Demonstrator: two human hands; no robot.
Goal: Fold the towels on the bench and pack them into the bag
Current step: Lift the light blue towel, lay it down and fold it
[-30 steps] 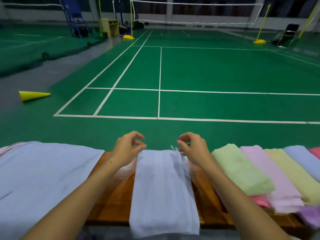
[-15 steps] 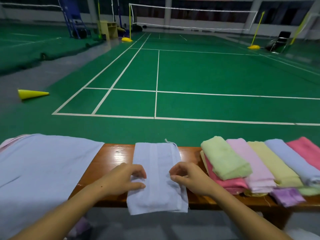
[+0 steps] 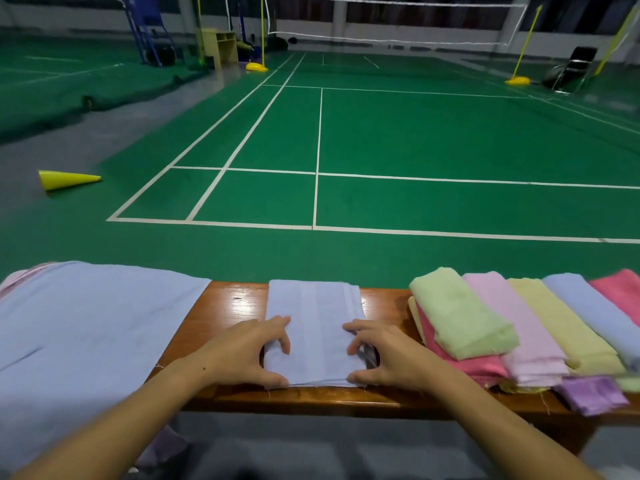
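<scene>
We have a pale blue towel (image 3: 313, 327) lying folded into a narrow strip across the middle of the bench (image 3: 228, 306), its far end at the bench's back edge and its near end at the front edge. Our left hand (image 3: 242, 355) grips the left side of the near end, fingers curled on top and thumb at the front hem; our right hand (image 3: 388, 356) does the same on the right side, so both hands pinch the cloth rather than lie flat on it. The cloth looks thin, light and limp, so it will sag and slide out of its layers unless we hold every layer at the corners together; the glossy wood beneath probably offers little grip. The near corners seem the best hold for the next fold. Toward the right end of the bench sits a pile of folded towels (image 3: 485, 323) in green, pink, yellow, blue and purple. At the left end a larger blue cloth (image 3: 86, 323) lies spread, draped over the front edge. We cannot see the bag, unless it lies under that cloth.
</scene>
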